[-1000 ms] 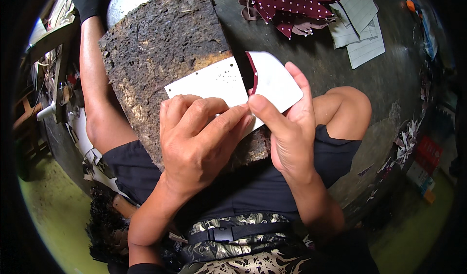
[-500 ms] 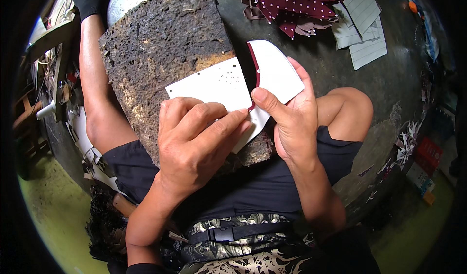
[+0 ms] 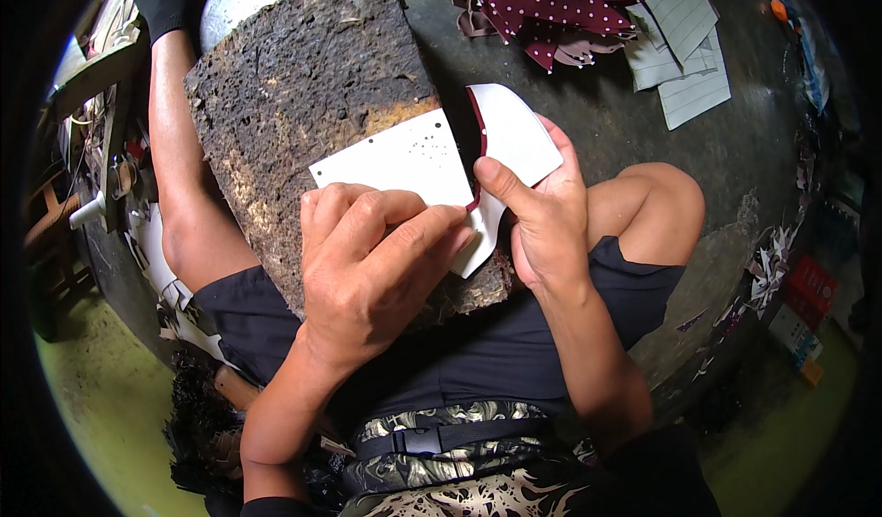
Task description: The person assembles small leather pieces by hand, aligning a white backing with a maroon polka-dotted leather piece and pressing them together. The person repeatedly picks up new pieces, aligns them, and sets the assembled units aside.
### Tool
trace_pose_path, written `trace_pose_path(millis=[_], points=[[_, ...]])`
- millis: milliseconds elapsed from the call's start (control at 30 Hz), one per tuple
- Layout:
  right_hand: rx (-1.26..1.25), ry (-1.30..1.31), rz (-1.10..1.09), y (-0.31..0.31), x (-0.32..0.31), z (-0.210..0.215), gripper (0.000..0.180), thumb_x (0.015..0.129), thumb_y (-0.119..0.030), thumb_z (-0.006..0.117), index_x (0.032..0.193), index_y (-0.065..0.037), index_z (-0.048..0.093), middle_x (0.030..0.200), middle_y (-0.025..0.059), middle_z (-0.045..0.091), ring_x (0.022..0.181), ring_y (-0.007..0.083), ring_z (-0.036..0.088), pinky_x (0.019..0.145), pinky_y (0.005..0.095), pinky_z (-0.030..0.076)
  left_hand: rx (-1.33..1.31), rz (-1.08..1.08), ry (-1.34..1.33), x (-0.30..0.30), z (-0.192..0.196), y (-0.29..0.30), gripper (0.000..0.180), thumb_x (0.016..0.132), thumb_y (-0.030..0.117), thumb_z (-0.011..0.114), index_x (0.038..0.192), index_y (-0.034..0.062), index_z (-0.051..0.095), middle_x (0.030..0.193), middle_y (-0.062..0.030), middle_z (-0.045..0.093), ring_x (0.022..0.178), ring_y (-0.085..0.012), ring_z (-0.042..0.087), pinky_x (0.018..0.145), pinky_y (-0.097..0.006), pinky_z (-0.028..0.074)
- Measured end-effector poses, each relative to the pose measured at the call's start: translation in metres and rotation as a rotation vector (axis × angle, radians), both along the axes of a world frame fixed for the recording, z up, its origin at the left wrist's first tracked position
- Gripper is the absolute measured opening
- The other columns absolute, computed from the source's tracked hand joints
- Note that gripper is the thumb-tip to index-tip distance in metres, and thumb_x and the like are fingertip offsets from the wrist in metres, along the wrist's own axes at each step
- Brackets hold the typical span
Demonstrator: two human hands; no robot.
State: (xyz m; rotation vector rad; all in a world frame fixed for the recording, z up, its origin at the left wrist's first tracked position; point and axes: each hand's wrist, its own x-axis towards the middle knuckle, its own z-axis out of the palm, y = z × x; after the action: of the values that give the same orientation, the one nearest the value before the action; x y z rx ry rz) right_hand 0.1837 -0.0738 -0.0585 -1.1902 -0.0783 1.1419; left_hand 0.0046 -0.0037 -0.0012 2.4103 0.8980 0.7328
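Note:
My right hand (image 3: 544, 209) is closed on a curved white panel (image 3: 516, 131), its thumb on the front and its fingers behind. A narrow maroon edge (image 3: 478, 127) with white dots is folded along the panel's left side. My left hand (image 3: 358, 260) is closed over a flat white card (image 3: 390, 154) with small dark holes. Its fingertips pinch near the card's right corner, against the lower end of the maroon edge. The card's lower part and whatever lies under my left fingers are hidden. Both pieces are above a rough, dark block (image 3: 312, 67) between my legs.
Maroon dotted cut pieces (image 3: 551, 3) are piled on the dark floor at the far side, beside lined paper sheets (image 3: 689, 95). Offcuts (image 3: 770, 264) lie at the right. A wooden frame (image 3: 101, 81) and more scraps (image 3: 156, 241) are at the left.
The curved panel has tilted and shifted slightly left and down with my right hand. My left fingertips remain at the corner of the card, which has barely moved.

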Motion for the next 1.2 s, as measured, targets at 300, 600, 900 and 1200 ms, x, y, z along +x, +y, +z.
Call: trace_pose_path(millis=[300,600,900,1200], points=[[-0.05,-0.022,-0.01,-0.001,0.002,-0.013,0.089,0.092,0.005,0.095,0.161,0.001,0.04,0.139,0.0145,0.068,0.127,0.0207,0.069,0.11,0.0356,0.06,0.009,0.006,0.001,0.003,-0.001,0.0,0.031,0.082,0.018,0.1,0.108,0.0174,0.085,0.095,0.0042,0.069,0.086,-0.02,0.062,0.079,-0.04,0.042],[-0.045,-0.017,-0.014,-0.001,0.001,-0.017,0.087,0.092,0.004,0.095,0.16,0.001,0.041,0.138,0.0139,0.069,0.125,0.0205,0.069,0.11,0.0352,0.059,-0.012,0.01,0.023,0.003,-0.001,-0.001,0.029,0.083,0.017,0.098,0.107,0.0169,0.083,0.097,0.0038,0.069,0.088,-0.0206,0.06,0.079,-0.04,0.041],[-0.067,-0.018,-0.018,-0.002,0.002,-0.02,0.087,0.092,0.004,0.095,0.161,0.001,0.041,0.139,0.015,0.068,0.125,0.0212,0.069,0.11,0.0355,0.059,-0.01,0.031,0.021,0.006,-0.002,-0.002,0.026,0.084,0.018,0.098,0.105,0.0179,0.082,0.095,0.0043,0.068,0.085,-0.0203,0.059,0.079,-0.04,0.04],[-0.097,-0.05,-0.049,-0.002,0.005,-0.03,0.089,0.091,0.006,0.095,0.161,0.004,0.04,0.14,0.0154,0.068,0.126,0.0215,0.069,0.11,0.0351,0.059,0.008,0.032,0.022,0.006,-0.002,-0.002,0.028,0.083,0.018,0.098,0.106,0.0186,0.083,0.095,0.0051,0.068,0.084,-0.0192,0.058,0.079,-0.039,0.039]])
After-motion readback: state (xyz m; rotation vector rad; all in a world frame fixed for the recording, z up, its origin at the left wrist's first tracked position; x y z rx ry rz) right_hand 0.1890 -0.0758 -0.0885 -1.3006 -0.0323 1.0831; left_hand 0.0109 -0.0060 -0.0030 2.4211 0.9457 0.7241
